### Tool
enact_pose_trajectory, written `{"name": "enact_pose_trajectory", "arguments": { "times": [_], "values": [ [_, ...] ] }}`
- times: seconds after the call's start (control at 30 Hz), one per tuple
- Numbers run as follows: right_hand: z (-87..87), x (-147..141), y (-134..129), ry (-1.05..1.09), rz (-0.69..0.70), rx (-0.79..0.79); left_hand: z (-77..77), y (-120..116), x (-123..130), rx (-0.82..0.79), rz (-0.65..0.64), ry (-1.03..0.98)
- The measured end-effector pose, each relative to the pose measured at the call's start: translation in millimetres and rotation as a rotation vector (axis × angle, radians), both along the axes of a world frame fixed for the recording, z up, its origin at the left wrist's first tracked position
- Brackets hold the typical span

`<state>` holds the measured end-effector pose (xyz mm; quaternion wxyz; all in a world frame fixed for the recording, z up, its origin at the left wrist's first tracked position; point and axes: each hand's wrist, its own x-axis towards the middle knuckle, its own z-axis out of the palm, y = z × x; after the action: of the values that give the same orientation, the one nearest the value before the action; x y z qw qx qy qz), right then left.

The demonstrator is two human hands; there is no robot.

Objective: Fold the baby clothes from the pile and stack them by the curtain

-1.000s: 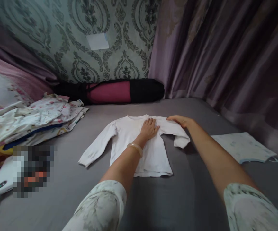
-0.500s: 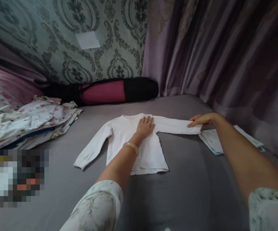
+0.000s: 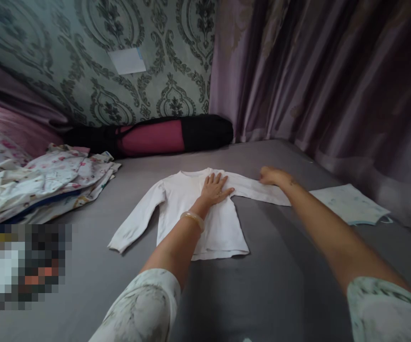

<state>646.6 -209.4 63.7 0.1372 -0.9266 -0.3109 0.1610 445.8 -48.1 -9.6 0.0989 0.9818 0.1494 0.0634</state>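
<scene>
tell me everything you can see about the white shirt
The white shirt looks like thin, soft, plain cloth, with a round neckline at the far end and a hem at the near end. It lies spread out on the grey sheet, lightly wrinkled. One sleeve slants toward the near left; the other reaches out to the right. The left hand rests flat on its chest; the right hand is at the outstretched sleeve, its grip unclear.
</scene>
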Motion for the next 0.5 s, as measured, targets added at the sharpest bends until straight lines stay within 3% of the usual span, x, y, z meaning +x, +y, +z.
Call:
{"name": "enact_pose_trajectory", "arguments": {
  "times": [0.1, 0.23, 0.4, 0.5],
  "values": [
    [-7.8, -28.9, 33.2, -0.071, 0.104, 0.007, 1.7, -0.3, -0.5, -0.017, 0.003, 0.016],
    [-20.3, -46.0, 58.8, -0.098, 0.117, 0.015, 3.0, -0.6, -0.5, -0.037, -0.006, 0.024],
    [-31.2, -45.5, 65.1, -0.117, 0.092, -0.012, 0.8, 0.0, 0.2, -0.023, -0.005, 0.011],
    [-36.4, -59.1, 63.4, -0.244, 0.048, 0.021, 0.2, 0.0, 0.2, -0.017, -0.003, 0.003]
  ]
}}
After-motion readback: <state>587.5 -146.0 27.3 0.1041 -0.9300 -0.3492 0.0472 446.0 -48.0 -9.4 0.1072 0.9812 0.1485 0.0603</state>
